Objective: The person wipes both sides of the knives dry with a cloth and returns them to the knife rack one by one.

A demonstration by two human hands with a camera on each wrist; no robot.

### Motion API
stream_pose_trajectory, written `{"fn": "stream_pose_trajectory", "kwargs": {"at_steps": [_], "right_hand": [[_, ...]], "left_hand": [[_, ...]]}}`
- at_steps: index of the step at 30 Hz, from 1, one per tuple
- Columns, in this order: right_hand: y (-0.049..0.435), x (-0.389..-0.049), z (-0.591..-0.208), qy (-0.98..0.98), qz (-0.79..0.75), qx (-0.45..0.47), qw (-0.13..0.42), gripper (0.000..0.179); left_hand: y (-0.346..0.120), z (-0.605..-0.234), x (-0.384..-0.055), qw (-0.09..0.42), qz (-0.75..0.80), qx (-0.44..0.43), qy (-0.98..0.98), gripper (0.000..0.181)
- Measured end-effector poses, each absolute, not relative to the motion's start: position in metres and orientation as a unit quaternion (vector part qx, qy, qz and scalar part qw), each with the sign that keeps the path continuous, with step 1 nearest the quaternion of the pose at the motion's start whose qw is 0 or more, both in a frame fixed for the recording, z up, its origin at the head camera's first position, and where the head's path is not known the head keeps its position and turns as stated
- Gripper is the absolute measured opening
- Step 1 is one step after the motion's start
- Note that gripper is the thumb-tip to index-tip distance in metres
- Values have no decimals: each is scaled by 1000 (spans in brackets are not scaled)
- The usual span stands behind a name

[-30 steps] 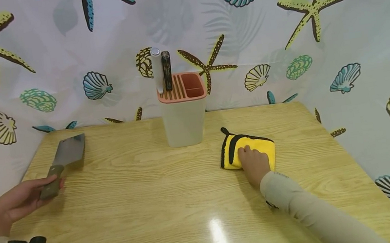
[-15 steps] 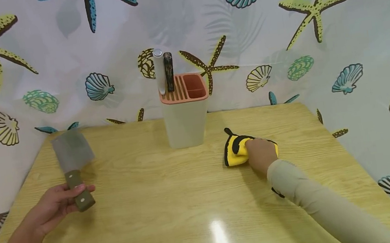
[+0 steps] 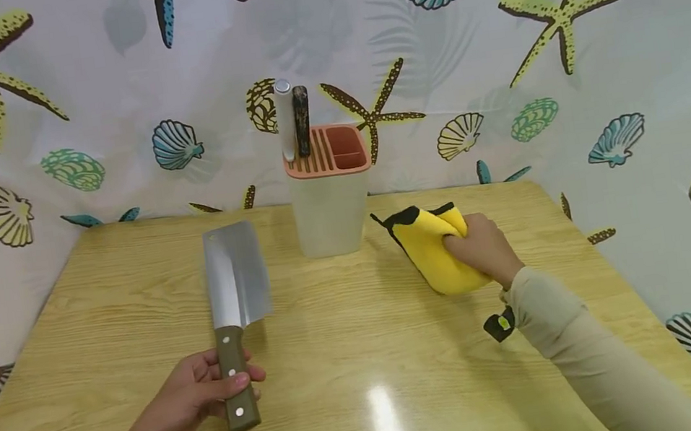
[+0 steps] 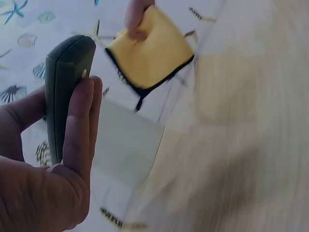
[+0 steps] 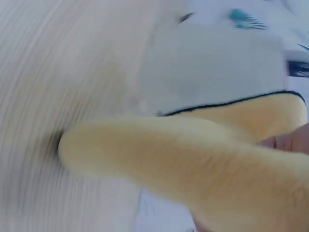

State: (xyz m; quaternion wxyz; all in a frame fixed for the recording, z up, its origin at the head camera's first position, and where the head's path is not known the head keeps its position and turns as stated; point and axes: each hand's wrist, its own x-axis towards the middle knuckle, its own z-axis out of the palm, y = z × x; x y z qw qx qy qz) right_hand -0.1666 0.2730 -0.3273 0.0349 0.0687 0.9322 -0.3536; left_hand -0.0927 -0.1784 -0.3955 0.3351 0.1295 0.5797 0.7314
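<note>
My left hand point(image 3: 193, 399) grips a cleaver point(image 3: 223, 282) by its olive-brown riveted handle, the broad metal blade pointing away from me above the table. In the left wrist view the handle point(image 4: 67, 92) stands between thumb and fingers, and the blade is hidden. On the right, my right hand point(image 3: 487, 248) pinches a yellow cloth point(image 3: 436, 254) with black edging and a small black loop. It hangs folded, lifted off the table. Close up in the right wrist view, the cloth point(image 5: 193, 159) hides most of that hand.
A white knife block point(image 3: 331, 217) with a pink slotted top stands at the back middle. A white-handled tool point(image 3: 285, 118) and a black-handled one point(image 3: 302, 119) stick up from its slots. Behind the wooden table point(image 3: 313, 365) hangs a shell-and-starfish patterned sheet point(image 3: 221, 64).
My left hand has brought the cleaver rightward from the far left and turned its blade to point forward. The right hand has gathered the cloth and raised it from the table.
</note>
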Motion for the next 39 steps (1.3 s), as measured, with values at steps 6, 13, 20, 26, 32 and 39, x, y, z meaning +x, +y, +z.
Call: {"fn": "stream_pose_trajectory", "kwargs": {"at_steps": [6,13,20,26,32,39], "right_hand": [[246,-147,-308,897,-438,50,-15,20],[189,-103,-288,923,-318,-96,-196,15],[142,-63,-298,920,-181,-248,-243,52],[128,-42,-319,925,-104,-314,-185,74],[125,-44,-327,934,-66,-306,-174,92],[127,-53,-319,946,-64,-267,-170,87]], "left_hand": [[-138,-393,-77,348,707,117,605,53],[-103,-396,-68,355,705,131,600,54],[-83,-386,-71,342,686,145,626,49],[-81,-376,-74,281,651,194,679,30],[-74,-376,-74,258,652,221,677,38],[-72,-375,-68,270,648,246,668,43]]}}
